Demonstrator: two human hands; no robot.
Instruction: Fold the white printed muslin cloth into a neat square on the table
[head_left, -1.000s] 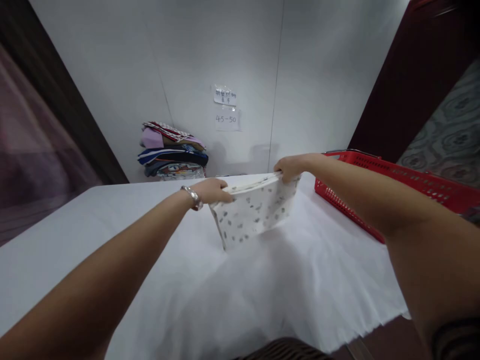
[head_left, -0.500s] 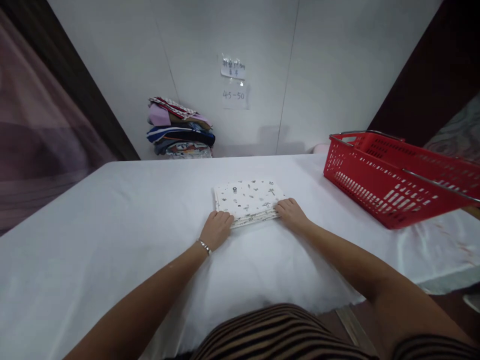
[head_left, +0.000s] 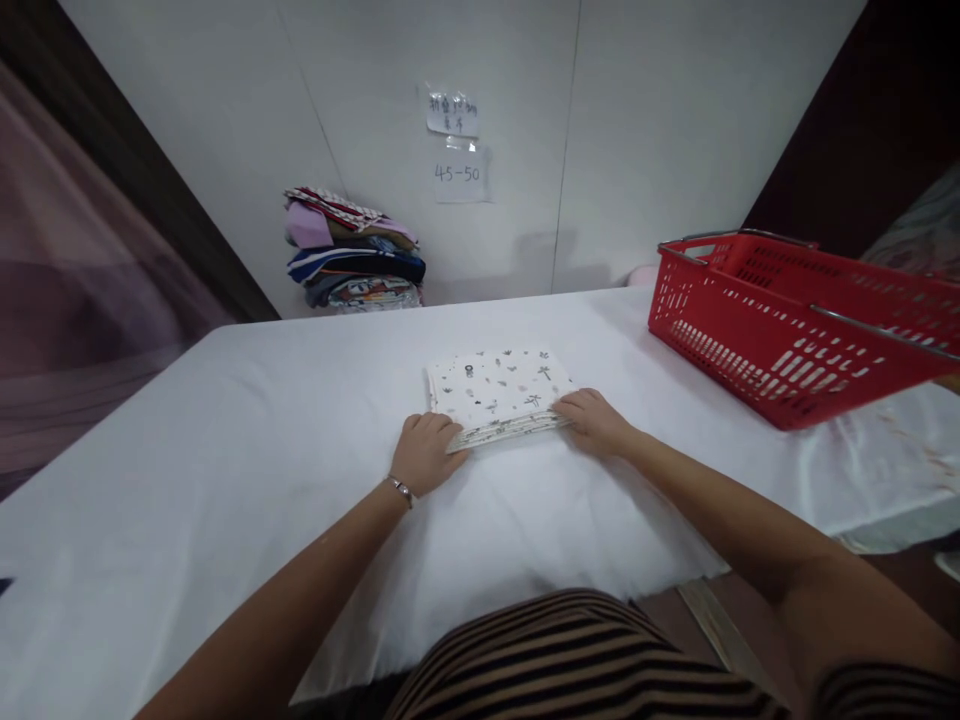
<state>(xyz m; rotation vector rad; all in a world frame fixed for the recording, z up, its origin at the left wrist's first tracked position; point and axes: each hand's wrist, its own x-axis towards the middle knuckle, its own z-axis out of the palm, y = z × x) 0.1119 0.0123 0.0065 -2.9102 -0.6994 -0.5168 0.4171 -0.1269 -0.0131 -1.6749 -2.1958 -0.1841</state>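
A folded white cloth with a small print of palms and other figures lies on the white-covered table in front of me. Several layers show along its near edge. My left hand grips the near left corner, fingers on top and thumb at the front edge. At the near right corner, my right hand is closed on the cloth the same way, its thumb mostly hidden. A silver bracelet circles my left wrist.
To the right stands a red plastic basket with metal handles. A stack of folded fabrics sits beyond the table's back edge, against the wall. Paper signs hang on the wall above the white tablecloth.
The camera view has shifted slightly. Both hands stay at the cloth's near corners, and the cloth lies almost the same.
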